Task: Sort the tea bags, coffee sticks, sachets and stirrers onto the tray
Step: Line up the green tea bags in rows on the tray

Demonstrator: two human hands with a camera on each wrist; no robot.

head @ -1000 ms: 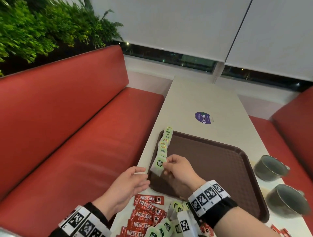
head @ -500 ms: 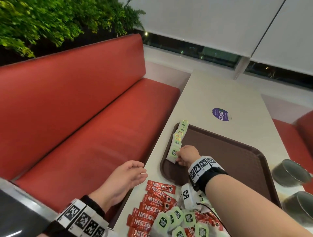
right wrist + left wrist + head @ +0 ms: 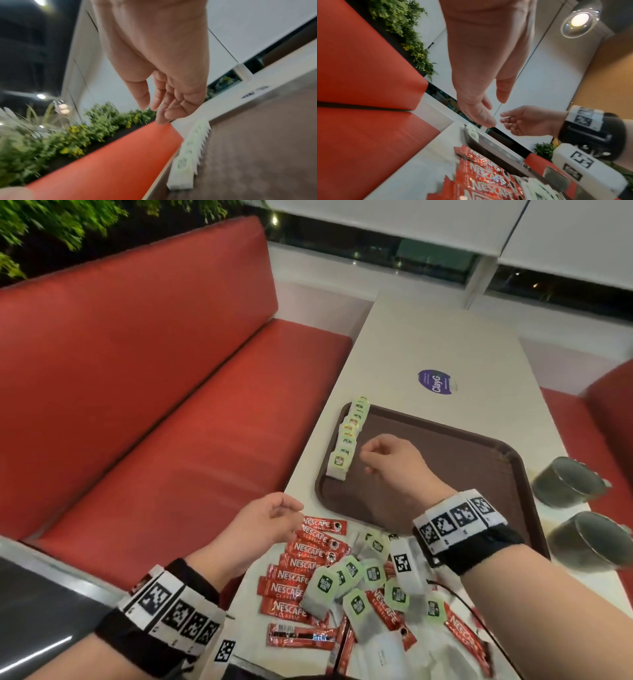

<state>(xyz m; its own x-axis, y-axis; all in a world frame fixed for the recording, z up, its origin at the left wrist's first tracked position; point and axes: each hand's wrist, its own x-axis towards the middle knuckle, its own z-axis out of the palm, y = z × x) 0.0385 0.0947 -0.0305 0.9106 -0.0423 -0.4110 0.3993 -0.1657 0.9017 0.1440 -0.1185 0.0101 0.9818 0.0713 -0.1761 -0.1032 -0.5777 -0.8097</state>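
A brown tray (image 3: pixel 445 460) lies on the pale table. A row of green tea bags (image 3: pixel 347 436) (image 3: pixel 190 152) stands along its left edge. My right hand (image 3: pixel 383 457) (image 3: pixel 154 108) hovers over the tray just right of that row, fingers loosely curled and holding nothing. My left hand (image 3: pixel 270 518) (image 3: pixel 488 112) hangs relaxed and empty at the table's left edge, beside the red coffee sticks (image 3: pixel 305 563) (image 3: pixel 484 180). Loose green tea bags (image 3: pixel 356 583) lie in a heap by the near edge, mixed with more red sticks.
Two dark metal cups (image 3: pixel 568 481) (image 3: pixel 596 542) stand at the table's right edge beside the tray. A purple sticker (image 3: pixel 435 381) marks the table beyond the tray. A red bench (image 3: pixel 154 405) runs along the left, with plants behind it.
My right hand has let go of the tea bag it set at the near end of the row and drawn back to the right. The left hand stays by the coffee sticks.
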